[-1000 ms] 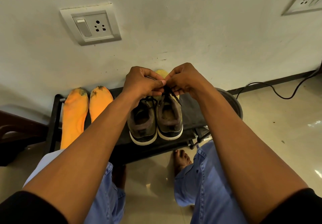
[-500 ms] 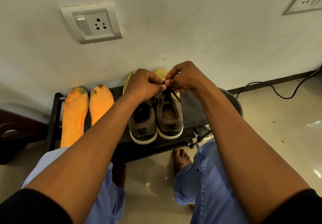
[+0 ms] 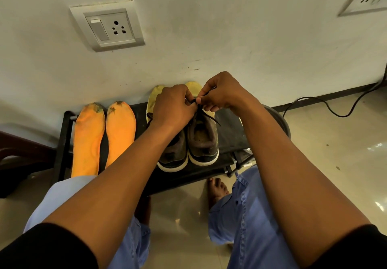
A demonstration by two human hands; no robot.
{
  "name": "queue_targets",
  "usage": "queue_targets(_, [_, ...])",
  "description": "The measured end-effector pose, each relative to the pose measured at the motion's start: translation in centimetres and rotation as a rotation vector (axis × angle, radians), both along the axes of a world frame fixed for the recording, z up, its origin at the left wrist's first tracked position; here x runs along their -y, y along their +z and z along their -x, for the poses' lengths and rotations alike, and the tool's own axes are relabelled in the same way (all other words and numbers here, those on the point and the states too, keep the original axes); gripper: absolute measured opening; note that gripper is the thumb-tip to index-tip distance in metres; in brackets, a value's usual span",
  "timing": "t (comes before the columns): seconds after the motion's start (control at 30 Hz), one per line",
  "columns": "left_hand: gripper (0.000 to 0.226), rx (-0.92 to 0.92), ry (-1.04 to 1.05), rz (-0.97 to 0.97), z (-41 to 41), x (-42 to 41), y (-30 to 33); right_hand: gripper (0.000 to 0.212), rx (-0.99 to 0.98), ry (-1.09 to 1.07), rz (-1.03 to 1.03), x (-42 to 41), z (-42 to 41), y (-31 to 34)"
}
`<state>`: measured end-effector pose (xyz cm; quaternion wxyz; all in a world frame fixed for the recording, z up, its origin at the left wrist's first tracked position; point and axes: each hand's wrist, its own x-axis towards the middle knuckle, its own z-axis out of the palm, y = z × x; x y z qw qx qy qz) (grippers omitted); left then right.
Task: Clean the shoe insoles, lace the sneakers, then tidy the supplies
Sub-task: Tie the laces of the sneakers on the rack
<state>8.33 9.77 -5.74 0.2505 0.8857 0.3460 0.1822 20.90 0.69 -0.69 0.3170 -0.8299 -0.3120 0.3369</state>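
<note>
Two dark sneakers with white soles stand side by side on a low black rack (image 3: 209,173), heels toward me: the left sneaker (image 3: 174,153) and the right sneaker (image 3: 203,143). Both my hands meet above the right sneaker's tongue. My left hand (image 3: 173,106) and my right hand (image 3: 223,92) each pinch the black lace (image 3: 210,118), whose loose ends trail over the shoe. Two orange insoles (image 3: 104,136) lie flat on the rack's left part, dirty at the toes. Two yellow insoles (image 3: 154,98) lean against the wall behind the sneakers, partly hidden by my hands.
The rack stands against a white wall with a switch socket (image 3: 107,27). A black cable (image 3: 326,106) runs along the tiled floor at right. A round dark rim (image 3: 281,120) shows behind my right forearm. My knees in blue trousers and a bare foot (image 3: 217,189) are below the rack.
My hands have shifted slightly right and farther from me over the right sneaker, still working the lace. The yellow insole behind my left hand has come into view.
</note>
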Motion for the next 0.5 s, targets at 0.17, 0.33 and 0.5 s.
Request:
queue_targets(0.17, [0.031, -0.106, -0.022, -0.036, -0.2, 0.3, -0.6, 0.014, -0.015, -0.001, -0.015, 0.2, -0.2, 0.1])
queue_targets(0.33, [0.013, -0.066, -0.028, 0.281, -0.7, -0.3, -0.3, 0.009, -0.008, 0.035, 0.02, 0.4, 0.0, 0.5])
queue_targets(0.5, [0.011, 0.073, 0.056, 0.605, -0.8, -0.6, 0.9, 0.016, 0.031, 0.002, 0.012, 0.3, -0.1, 0.4])
